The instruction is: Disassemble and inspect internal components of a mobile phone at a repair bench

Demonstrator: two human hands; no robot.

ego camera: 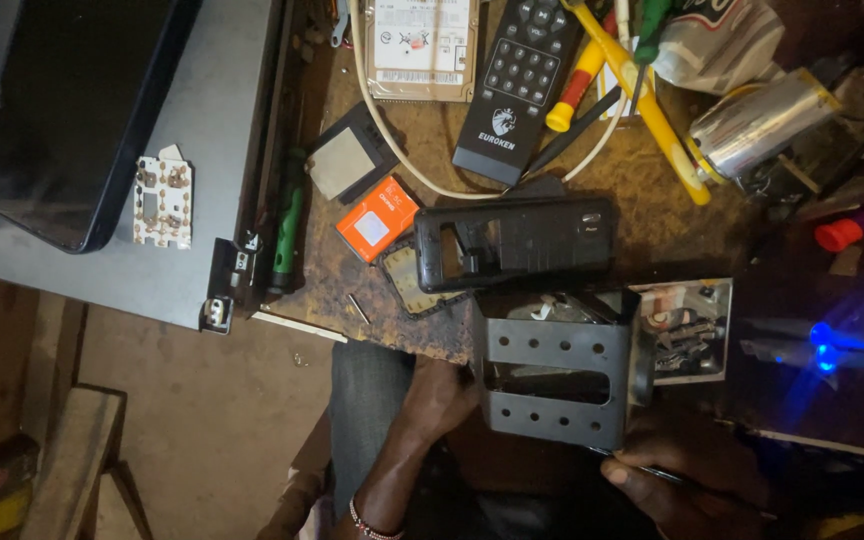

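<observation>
My left hand [440, 398] holds the lower left edge of a grey perforated metal bracket [555, 381] at the front edge of the worn workbench [642, 215]. My right hand [690, 470] sits just below the bracket's right corner, with its fingers closed on a thin dark tool [652, 470]. Just beyond the bracket lies a black phone back cover [514, 242], face down. A small open box of parts [690, 328] stands right of the bracket.
An orange battery [377, 218], a black remote [519, 85], a hard drive [422, 45], yellow-handled tools [642, 100] and a white cable [392, 140] crowd the bench. A grey device [202, 150] with a small circuit board [163, 200] lies at left. A blue light [824, 345] glows at right.
</observation>
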